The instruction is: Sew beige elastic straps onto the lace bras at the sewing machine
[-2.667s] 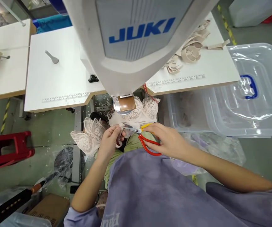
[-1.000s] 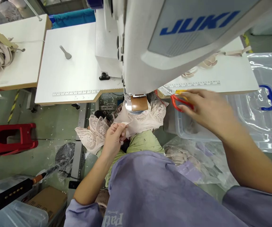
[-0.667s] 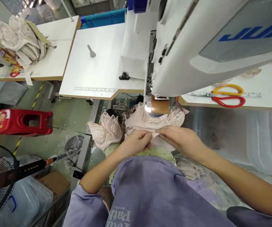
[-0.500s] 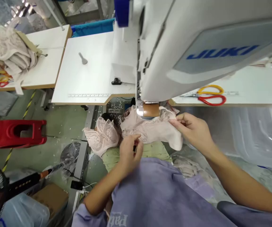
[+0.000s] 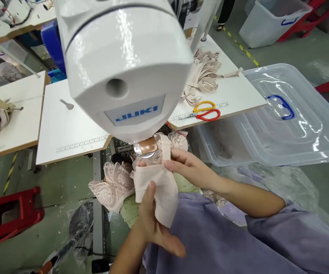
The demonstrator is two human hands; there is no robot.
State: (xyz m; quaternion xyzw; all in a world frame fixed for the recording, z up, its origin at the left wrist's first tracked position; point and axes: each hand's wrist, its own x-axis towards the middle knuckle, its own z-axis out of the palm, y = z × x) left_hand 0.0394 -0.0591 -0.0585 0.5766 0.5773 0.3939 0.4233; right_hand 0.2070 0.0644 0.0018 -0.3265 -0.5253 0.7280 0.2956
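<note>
Fabric (image 5: 158,190) pinched by both hands; needle area hidden behind machine head (image 5: 121,64).

Lavender tie-dye top, short sleeves, bare forearms, light green trousers

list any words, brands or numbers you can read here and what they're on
"JUKI" in blue letters, on the grey plate on the face of the white sewing machine head.
Ruler scale printed along the front edge of the left table: marks too small to read.
Ruler scale along the front edge of the right table, beside the scissors: too small to read.
No other text is legible.
</note>
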